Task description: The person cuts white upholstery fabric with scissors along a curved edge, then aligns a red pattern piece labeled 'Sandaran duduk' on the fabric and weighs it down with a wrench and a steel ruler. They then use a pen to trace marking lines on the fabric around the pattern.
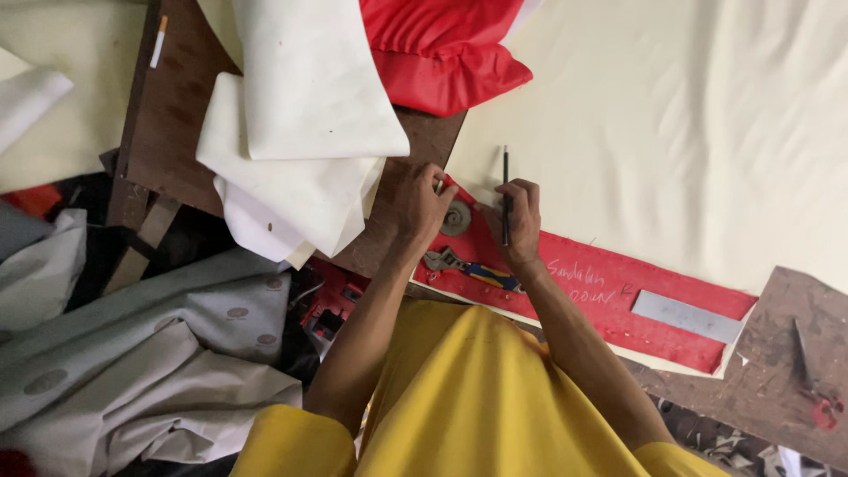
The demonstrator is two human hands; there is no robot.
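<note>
No box, bin or tray shows here; what carries your work is the brown wooden table (177, 115), with a cream sheet (671, 124) spread over its right part and a long red strip (618, 291) lying along the sheet's near edge. Your left hand (422, 201) is bent at the wrist with its fingers curled down onto the strip's pointed left end, pressing it flat just beside a round grey metal piece (456, 217). Your right hand (519, 221) is closed in a pinch around a thin dark pencil (505, 181), held nearly upright in the view, its far end lying over the cream sheet. An adjustable wrench (466, 268) rests on the strip between your forearms, and a flat grey metal bar (687, 316) lies farther right. Folded cream pieces (300, 115) and red fabric (437, 53) sit beyond your hands.
</note>
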